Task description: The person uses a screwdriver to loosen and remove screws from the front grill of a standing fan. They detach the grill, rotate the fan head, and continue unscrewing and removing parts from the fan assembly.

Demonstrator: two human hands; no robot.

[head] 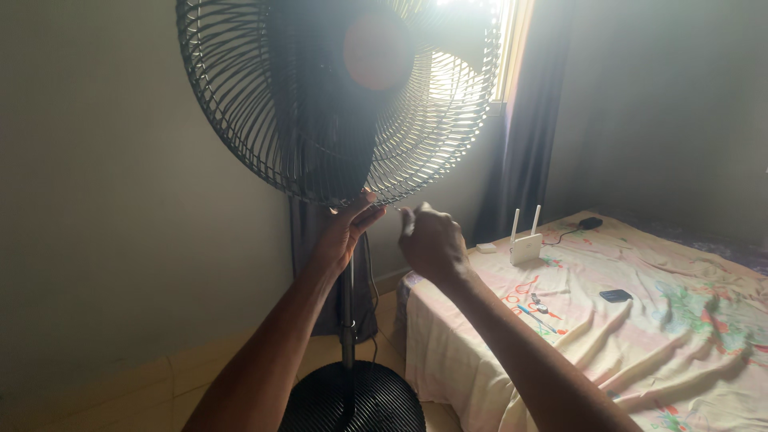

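Nearest me, two bare forearms reach up from the bottom edge. Left hand (346,230) is up at the lowest point of the fan guard (240,104), fingers curled round the rim w/ thumb on the near side. Looks like a pinch-hold on the wire edge, prob. to steady the head so it doesn't swing. Right hand (432,240) sits just beside it, a bit lower and to the right, closed into a loose fist, knuckles toward me. Seems to pinch smth thin pointing at the rim, but it's too small and backlit; can't tell what, or if it holds anything at all.

The guard is a round black wire cage, blades dark behind it, reddish hub cap (376,50) at centre. It stands on a pole (348,312) going down to a round ribbed base (352,398) on the tiled floor, close to the bed's near corner.

Right of that, bed (640,352) w/ pale floral sheet. Along its far edge: white router (526,244) w/ two antennas, small white box (486,248) just beside it, black adapter (590,223) near the far corner. Mid-sheet: a dark flat gadget (615,295) and a few small bits (538,306), too small to tell.

Farthest: dark curtain (528,136) and bright window (500,32) behind the fan, hence the glare.
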